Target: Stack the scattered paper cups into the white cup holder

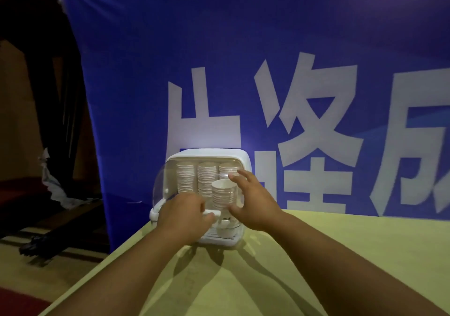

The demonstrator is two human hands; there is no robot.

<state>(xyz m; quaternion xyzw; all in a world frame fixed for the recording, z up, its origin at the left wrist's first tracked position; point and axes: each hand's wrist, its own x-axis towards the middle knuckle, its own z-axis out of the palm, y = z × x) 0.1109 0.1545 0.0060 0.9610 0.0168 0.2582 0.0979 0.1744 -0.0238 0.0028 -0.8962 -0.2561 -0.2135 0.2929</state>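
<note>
the holder (219, 152) stands at the far edge of the tabletop (341, 254), before a blue banner (146, 72). inside, at the back, we see three cup stacks (207, 177). our left hand (183, 209) curls its fingers round the white handle (210, 214). our right hand (254, 200) has its fingers spread wide, touching the front stack (222, 194).

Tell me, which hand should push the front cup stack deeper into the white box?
The right hand, probably. Its spread fingers sit right beside the front cup stack. The left hand is busy, with its grip on the white handle of the cup holder.
</note>
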